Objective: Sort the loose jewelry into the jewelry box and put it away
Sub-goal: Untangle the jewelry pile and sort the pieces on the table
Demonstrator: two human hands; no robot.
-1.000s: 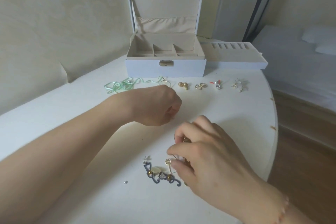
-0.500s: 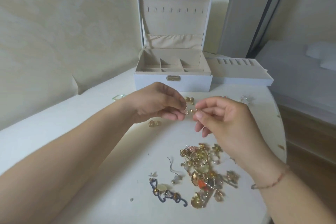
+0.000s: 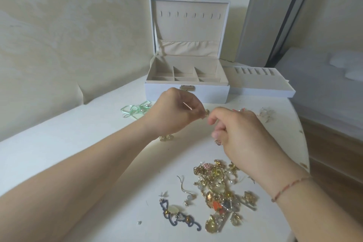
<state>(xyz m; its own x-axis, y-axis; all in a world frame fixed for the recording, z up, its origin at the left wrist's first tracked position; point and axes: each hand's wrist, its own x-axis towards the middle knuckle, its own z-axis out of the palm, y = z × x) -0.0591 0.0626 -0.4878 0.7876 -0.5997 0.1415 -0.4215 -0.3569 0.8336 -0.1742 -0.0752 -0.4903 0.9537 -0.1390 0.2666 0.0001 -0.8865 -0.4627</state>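
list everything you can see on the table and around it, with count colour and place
jewelry box: one, pale blue-white, beige lining, lid up, back of table
tray: one, same colours, right of the box
table: one, white
green ribbon piece: one, mint, left of the hands
jewelry pile: one heap, mostly gold, near edge
blue curly piece: one, dark blue with beads, left of the pile
hook earring: one, silver with pale bead, beside the pile
gold piece: one, under the left wrist
small gold earring: one, between the fingertips
left hand: pinches the earring
right hand: fingers curled at it, red string bracelet on the wrist

The tiny gold piece [image 3: 206,112] pinched between both hands is too small and blurred to identify
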